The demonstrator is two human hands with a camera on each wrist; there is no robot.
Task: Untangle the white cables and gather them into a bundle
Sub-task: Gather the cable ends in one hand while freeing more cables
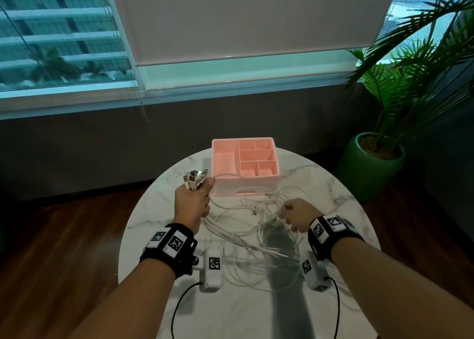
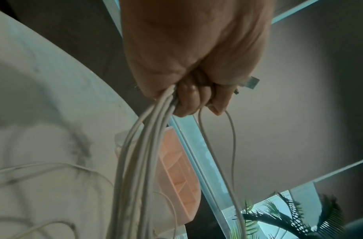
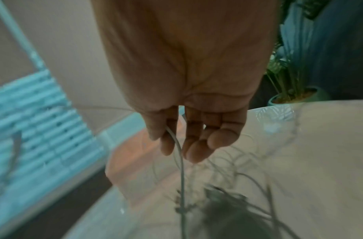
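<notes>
Several white cables (image 1: pixel 256 218) lie tangled in the middle of the round marble table (image 1: pixel 333 185). My left hand (image 1: pixel 191 202) is raised at the table's left and grips a bunch of them in its fist, with the metal plugs (image 1: pixel 193 177) sticking out above the thumb. In the left wrist view the cables (image 2: pixel 139 145) hang down from the curled fingers (image 2: pixel 186 100). My right hand (image 1: pixel 298 217) hovers over the tangle's right side. In the blurred right wrist view one thin cable (image 3: pixel 180 155) is pinched between thumb and forefinger, and the other fingers (image 3: pixel 199 150) are loosely bent.
A pink organiser box (image 1: pixel 245 164) with several compartments stands at the table's far edge, just beyond the cables. A potted palm in a green pot (image 1: pixel 369 164) stands on the floor to the right. Window and wall lie behind the table.
</notes>
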